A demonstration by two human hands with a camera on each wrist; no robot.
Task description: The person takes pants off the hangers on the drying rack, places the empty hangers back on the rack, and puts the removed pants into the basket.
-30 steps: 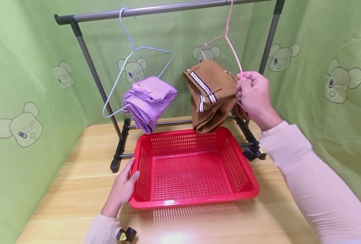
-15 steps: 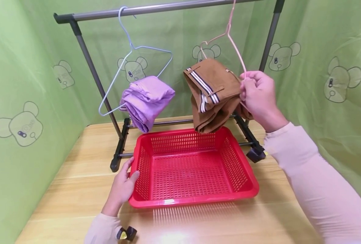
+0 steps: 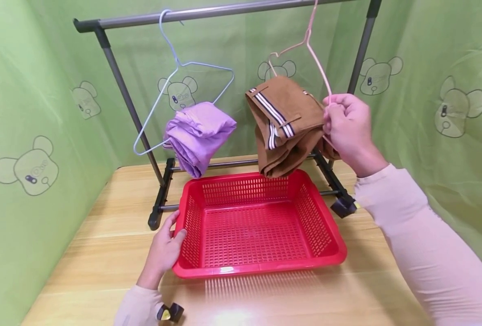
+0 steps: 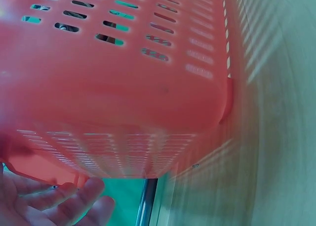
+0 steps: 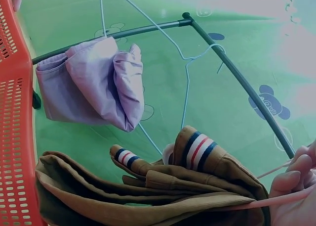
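Trousers (image 3: 283, 111) (brown) hang beside the right grip (image 3: 350, 129).

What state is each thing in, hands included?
Red basket: upright, empty.
Rack: standing upright.
Blue hanger: hooked on the rack.
Purple garment: folded, hung over the blue hanger.
Pink hanger: held near a corner, hook out of view.
Brown trousers: folded, hung over the pink hanger.
Left hand: holding the red basket's rim.
Right hand: pinching the pink hanger.
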